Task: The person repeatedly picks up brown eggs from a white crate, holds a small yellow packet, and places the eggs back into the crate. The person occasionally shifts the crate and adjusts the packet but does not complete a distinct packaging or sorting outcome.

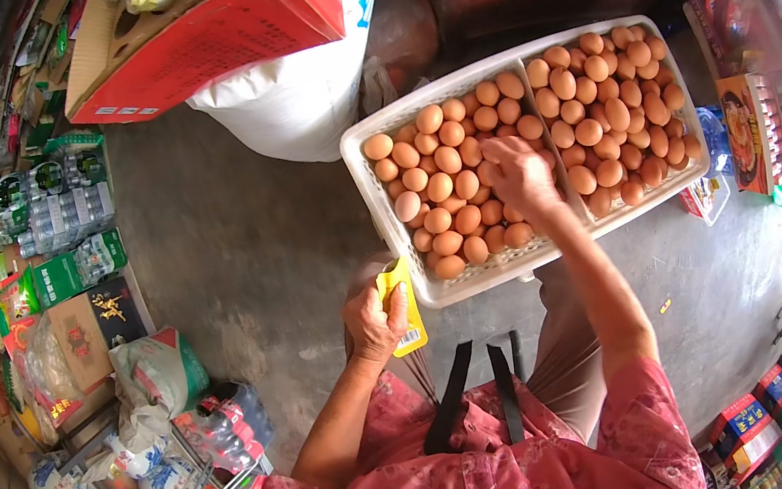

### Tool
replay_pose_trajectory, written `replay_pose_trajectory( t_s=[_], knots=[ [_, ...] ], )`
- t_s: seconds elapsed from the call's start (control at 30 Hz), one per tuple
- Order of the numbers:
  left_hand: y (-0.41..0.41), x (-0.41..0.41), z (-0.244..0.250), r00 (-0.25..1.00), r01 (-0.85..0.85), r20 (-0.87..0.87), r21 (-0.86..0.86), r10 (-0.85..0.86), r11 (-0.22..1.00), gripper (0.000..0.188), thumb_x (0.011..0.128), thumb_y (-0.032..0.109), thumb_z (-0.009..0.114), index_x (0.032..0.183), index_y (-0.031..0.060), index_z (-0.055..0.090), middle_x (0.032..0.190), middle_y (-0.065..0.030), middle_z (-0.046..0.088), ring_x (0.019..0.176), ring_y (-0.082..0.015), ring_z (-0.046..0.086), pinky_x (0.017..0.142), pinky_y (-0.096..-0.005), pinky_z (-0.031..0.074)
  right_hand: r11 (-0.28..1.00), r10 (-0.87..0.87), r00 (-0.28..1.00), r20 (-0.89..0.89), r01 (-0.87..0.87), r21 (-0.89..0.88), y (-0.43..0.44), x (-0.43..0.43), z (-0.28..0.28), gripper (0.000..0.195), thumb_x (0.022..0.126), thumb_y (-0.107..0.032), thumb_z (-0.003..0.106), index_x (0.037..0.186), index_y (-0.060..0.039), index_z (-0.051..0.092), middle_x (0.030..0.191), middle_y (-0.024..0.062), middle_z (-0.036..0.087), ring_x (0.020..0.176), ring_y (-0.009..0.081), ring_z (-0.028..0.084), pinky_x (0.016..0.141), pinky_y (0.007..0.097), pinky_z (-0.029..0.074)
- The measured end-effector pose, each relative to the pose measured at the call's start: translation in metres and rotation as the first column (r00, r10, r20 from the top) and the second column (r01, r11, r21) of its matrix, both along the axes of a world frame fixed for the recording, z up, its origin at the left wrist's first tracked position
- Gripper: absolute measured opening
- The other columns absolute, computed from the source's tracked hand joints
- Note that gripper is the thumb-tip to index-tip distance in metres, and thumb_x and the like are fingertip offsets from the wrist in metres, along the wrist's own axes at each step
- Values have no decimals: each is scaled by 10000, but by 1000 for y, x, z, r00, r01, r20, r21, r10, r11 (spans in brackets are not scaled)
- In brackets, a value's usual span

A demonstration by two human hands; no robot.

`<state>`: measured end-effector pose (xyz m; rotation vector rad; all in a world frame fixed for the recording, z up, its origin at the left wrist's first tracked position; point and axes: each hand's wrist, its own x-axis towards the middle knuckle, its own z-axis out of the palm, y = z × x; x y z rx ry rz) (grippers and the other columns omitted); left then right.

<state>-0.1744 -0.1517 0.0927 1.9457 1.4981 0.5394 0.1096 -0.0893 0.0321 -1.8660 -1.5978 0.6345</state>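
A white plastic crate [389, 229] with a divider stands in front of me, both of its compartments piled with brown eggs [467, 220]. My right hand [519, 176] reaches into the left compartment beside the divider, its fingers down among the eggs; whether they grip one is hidden. At the crate's near left corner, my left hand [377, 321] holds a flat yellow packet [403, 307] upright between thumb and fingers.
Beyond the crate are a full white sack [294, 103] and a red cardboard box [209, 40]. Packed drinks [65, 217] and cartons line the left. A noodle carton [746, 134] stands right of the crate. Boxes [749, 430] lie at lower right.
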Motion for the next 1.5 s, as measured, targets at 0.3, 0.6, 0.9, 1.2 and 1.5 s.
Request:
replay_pose_trajectory(
  t_s=[0.3, 0.6, 0.9, 1.2, 1.5],
  knots=[
    [2, -23, -18, 982, -78, 174, 18, 74, 997, 243, 852, 140, 603, 1029, -24, 632, 936, -198, 671, 811, -352, 663, 685, -395, 530, 907, -320, 923, 213, 363, -214, 91, -67, -74, 298, 805, -366, 578, 1007, -150, 546, 1015, 185, 535, 940, 370, 525, 730, 513, 457],
    [6, -14, -8, 996, -27, 88, -13, 28, 1000, 258, 879, 215, 585, 861, -42, 581, 688, -153, 625, 609, -304, 637, 515, -362, 472, 897, -393, 918, 57, 397, -193, 88, -57, -63, 530, 675, -355, 728, 1104, -133, 511, 1027, 148, 472, 1006, 321, 471, 713, 466, 463],
    [12, -8, -15, 998, 19, 65, 17, -20, 1000, 263, 863, 220, 589, 972, -19, 606, 738, -169, 649, 636, -354, 649, 553, -382, 508, 957, -274, 954, 119, 282, -66, 82, -56, -75, 452, 747, -354, 653, 1105, -122, 503, 1015, 155, 498, 955, 323, 516, 649, 452, 494],
    [14, 3, -15, 997, 68, -36, 39, -66, 997, 296, 859, 216, 588, 1036, -19, 607, 796, -177, 664, 687, -343, 671, 591, -376, 528, 886, -341, 925, 170, 376, -272, 92, -72, -88, 565, 747, -358, 680, 1181, -90, 437, 931, 148, 598, 843, 322, 605, 643, 453, 487],
    [16, 14, -10, 997, -16, 71, 10, 16, 1000, 244, 873, 194, 574, 907, -46, 603, 720, -133, 631, 619, -244, 624, 567, -353, 486, 960, -109, 971, -211, 48, -276, 81, -16, -50, 496, 717, -293, 663, 1101, -45, 472, 789, 211, 631, 741, 380, 627, 639, 449, 505]
  ],
)
